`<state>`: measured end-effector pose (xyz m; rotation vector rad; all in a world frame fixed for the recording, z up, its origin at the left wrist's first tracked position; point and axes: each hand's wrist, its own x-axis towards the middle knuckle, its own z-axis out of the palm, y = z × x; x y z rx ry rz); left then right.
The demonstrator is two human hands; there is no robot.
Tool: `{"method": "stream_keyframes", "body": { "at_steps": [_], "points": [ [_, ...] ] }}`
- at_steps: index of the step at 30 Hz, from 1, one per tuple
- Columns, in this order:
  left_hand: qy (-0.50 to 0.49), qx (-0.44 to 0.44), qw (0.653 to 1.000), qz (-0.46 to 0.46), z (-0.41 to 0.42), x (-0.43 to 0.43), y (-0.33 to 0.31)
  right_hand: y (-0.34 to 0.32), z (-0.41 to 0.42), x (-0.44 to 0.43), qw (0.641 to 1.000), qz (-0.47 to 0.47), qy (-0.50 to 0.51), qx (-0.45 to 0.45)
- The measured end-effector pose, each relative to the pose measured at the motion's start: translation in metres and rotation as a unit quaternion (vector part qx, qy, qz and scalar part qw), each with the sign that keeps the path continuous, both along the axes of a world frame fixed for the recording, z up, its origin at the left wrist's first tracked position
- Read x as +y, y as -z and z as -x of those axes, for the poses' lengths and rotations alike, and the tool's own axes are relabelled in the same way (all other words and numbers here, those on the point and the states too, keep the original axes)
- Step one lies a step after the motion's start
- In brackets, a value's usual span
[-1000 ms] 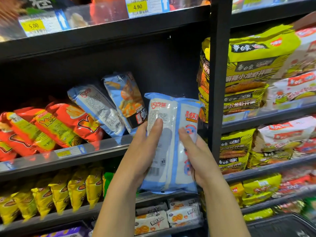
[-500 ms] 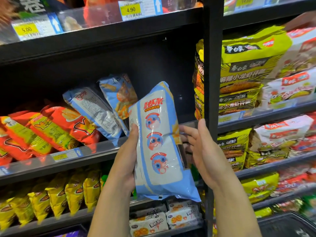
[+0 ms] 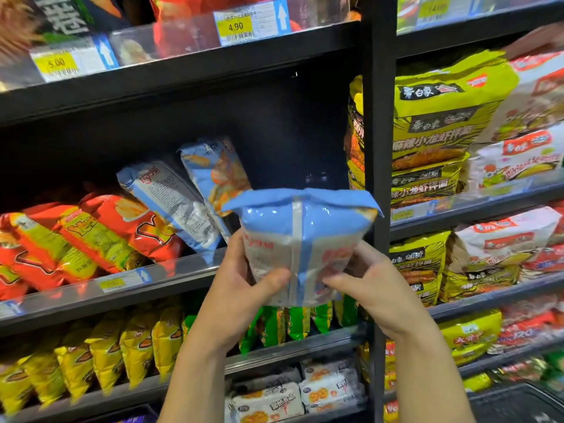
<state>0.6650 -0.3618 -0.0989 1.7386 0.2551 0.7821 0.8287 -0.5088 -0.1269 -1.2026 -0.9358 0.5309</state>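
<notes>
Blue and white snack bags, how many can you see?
3. The held bag sits between the left hand and right hand; a back-facing bag and a front-facing bag lean on the middle shelf left of it. Others may be hidden behind.

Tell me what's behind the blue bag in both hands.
The dark shelf back shows above the blue bag; green packets peek out below. Whatever sits directly behind it is covered.

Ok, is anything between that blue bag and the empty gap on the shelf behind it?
Nothing visible fills the gap. The blue bag, gripped by the left hand and right hand, must only clear the front lip; leaning bags sit left.
</notes>
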Motion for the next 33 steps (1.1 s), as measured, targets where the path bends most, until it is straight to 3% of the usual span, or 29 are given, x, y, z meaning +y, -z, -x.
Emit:
{"method": "stream_keyframes", "body": {
  "at_steps": [9, 15, 19, 22, 25, 28, 33],
  "points": [
    [0.041, -0.003, 0.999, -0.014, 0.004, -0.002, -0.003, 0.004, -0.003, -0.006, 0.998, -0.053, 0.012, -0.007],
    [0.066, 0.031, 0.997, 0.038, 0.012, -0.004, -0.006, 0.000, -0.003, -0.010, 1.000, -0.013, 0.016, -0.015],
    [0.015, 0.062, 0.995, 0.078, 0.008, -0.008, -0.011, -0.004, 0.003, -0.010, 0.996, 0.033, -0.007, 0.081],
    [-0.028, 0.088, 0.979, 0.182, 0.005, -0.019, -0.016, -0.007, 0.008, -0.009, 0.985, 0.088, -0.040, 0.140],
    [-0.009, 0.121, 0.959, 0.256, 0.003, -0.025, -0.021, -0.010, 0.009, -0.003, 0.972, 0.132, -0.043, 0.191],
    [0.002, 0.126, 0.956, 0.265, -0.002, -0.022, -0.029, -0.006, 0.007, 0.003, 0.978, 0.124, -0.065, 0.153],
    [0.015, 0.127, 0.962, 0.240, 0.008, -0.026, -0.035, -0.008, -0.001, 0.020, 0.963, 0.154, -0.047, 0.218]
  ]
}}
